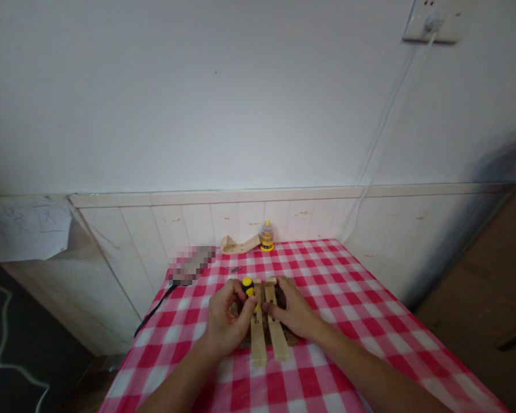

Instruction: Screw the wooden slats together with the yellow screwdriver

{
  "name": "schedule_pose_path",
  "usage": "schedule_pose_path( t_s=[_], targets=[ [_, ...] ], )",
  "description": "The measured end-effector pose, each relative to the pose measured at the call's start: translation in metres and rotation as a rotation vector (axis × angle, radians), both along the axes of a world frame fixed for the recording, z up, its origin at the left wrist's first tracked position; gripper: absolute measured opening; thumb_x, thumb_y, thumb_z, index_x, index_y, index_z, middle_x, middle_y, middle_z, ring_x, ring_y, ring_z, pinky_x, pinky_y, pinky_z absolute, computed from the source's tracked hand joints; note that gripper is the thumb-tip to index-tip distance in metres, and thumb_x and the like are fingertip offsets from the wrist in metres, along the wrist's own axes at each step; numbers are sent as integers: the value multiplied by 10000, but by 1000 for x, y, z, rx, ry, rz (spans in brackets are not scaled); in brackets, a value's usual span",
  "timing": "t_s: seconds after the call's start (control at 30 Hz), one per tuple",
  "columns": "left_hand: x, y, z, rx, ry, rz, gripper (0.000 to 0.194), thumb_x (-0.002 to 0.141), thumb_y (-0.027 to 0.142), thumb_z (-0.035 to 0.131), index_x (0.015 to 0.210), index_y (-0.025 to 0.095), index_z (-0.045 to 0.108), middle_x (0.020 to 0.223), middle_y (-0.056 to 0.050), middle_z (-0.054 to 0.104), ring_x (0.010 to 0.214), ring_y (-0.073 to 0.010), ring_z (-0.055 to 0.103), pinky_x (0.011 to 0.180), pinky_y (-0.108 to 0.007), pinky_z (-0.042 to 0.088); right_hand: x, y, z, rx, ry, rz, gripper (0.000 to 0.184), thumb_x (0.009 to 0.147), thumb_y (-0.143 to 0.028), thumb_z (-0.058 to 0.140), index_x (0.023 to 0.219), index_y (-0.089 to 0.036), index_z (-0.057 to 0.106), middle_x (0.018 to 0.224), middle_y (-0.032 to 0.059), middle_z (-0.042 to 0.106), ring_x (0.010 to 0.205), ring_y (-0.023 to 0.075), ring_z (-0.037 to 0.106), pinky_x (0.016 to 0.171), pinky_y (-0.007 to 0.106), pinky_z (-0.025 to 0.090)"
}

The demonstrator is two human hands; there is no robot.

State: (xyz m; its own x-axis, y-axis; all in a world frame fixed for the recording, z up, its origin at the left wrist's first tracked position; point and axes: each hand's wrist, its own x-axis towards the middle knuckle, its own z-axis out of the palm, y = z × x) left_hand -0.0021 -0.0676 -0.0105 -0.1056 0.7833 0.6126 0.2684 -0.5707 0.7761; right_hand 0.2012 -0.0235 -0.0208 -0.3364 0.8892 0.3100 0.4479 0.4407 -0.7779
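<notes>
Clock centred on the work, 12 = wall. Left hand (227,315) at 9-10 o'clock, thumb and fingers closed round a yellow-and-black screwdriver (248,283); handle looks a bit off upright, top toward 11. Its tip is too small to make out, seems to meet the left wooden strip (258,347) near a dark hole. Right hand (298,312) at 2-3 o'clock, half spread over the right wooden strip (278,338), fingers at its far end, thumb across near the gap; contact rather than a full grip, afaict. Both strips lie side by side, roughly 12-to-6, on a brown base (292,339), near ends overhanging it at 6. Risks, my read: tilted driver under load slips out of its seat, gouges the wood or skids at the right thumb, which sits close by. Base is on a checked tablecloth (318,275); if the cloth slides or rucks, everything twists. Right hand bears mainly on the right strip, so the left one could pivot under torque. Pressing on the overhang could tip the base. Loose dark slivers, maybe screws (235,269), at 11: a knuckle or cloth tug scatters them. Curved wooden piece (241,246) between 11 and 12, yellow-capped container (267,236) at 12: both well apart from the hands, low risk.
</notes>
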Motion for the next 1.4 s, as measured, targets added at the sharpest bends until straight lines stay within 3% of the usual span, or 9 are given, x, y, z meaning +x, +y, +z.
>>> schedule_pose_path(
  t_s=[0.17, 0.5, 1.4],
  targets=[
    [-1, 1, -3, 18, 39, 24, 221, 940, 287, 688, 800, 241, 524, 742, 23, 638, 639, -136, 600, 606, -238, 479, 1, 1, -2, 6, -9, 1, 306, 857, -327, 816, 1079, -241, 623, 1176, 93, 688, 1125, 316, 616, 996, 482, 522],
    [0, 14, -13, 52, -23, 259, 189, 984, 339, 689, 876, 241, 568, 754, 34, 634, 670, -147, 648, 641, -242, 523, 0, 0, -1, -27, 30, 7, 340, 837, -270, 795, 1139, -222, 647, 1202, 98, 679, 1181, 332, 611, 1045, 504, 500],
    [-4, 19, -12, 63, 111, 272, 158, 969, 335, 679, 861, 244, 609, 767, 19, 672, 701, -176, 665, 673, -280, 525, 0, 0, -1, -19, 9, 20, 330, 849, -255, 770, 1145, -228, 627, 1221, 101, 671, 1186, 325, 598, 1045, 511, 496]
  ],
)
